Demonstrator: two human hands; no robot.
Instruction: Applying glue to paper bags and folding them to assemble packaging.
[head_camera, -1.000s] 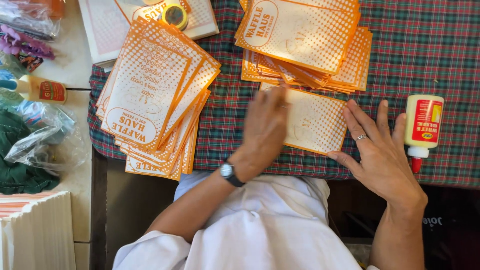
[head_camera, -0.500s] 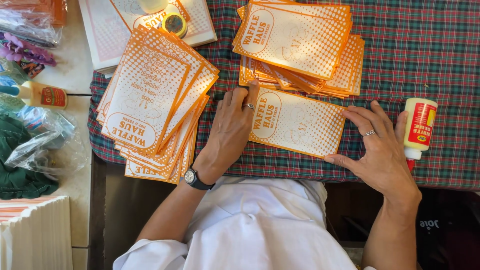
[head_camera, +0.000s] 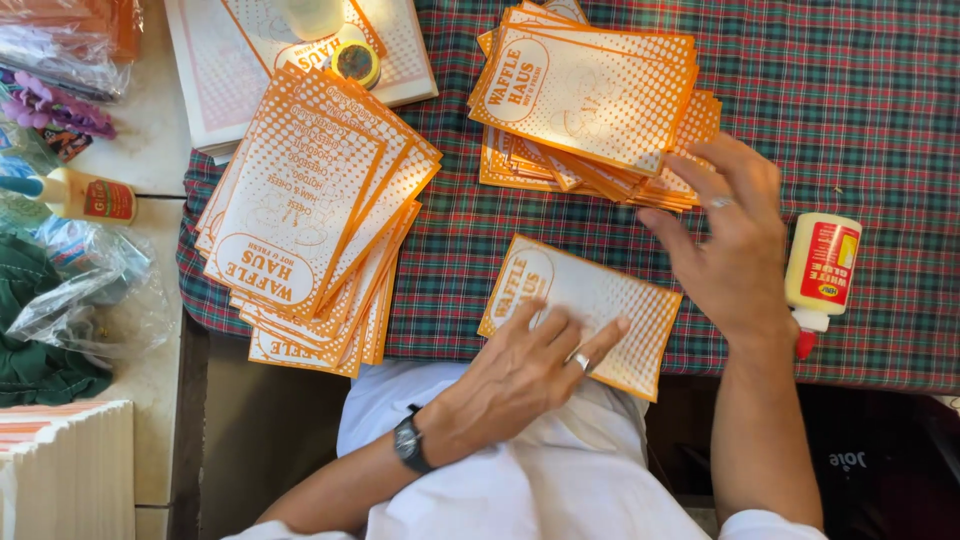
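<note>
The left hand (head_camera: 520, 365) lies flat, fingers spread, pressing on the near part of a single paper bag (head_camera: 585, 305); its grip closes on nothing, only the palm and fingers bear down. The right hand (head_camera: 725, 235) hovers open just beyond the bag's far right corner, fingers loosely curved, holding nothing, its fingertips near the edge of the far stack (head_camera: 590, 105).

The bag is white with an orange dotted print and border. It lies flat and slightly askew on the checked cloth (head_camera: 850, 120) at the near edge of the surface, apart from both stacks. It looks light, thin and flexible, likely to crease if pinched hard and to slide easily on the cloth unless held down. A flat press in the middle, or a light pinch at a corner or edge, would suit it best.

To the left a second, fanned stack (head_camera: 305, 215) of the same bags overhangs the cloth. A glue bottle (head_camera: 820, 275) with a red tip lies just right of the right wrist. Another glue bottle (head_camera: 85, 195) lies at the far left by crumpled plastic (head_camera: 90, 290).
</note>
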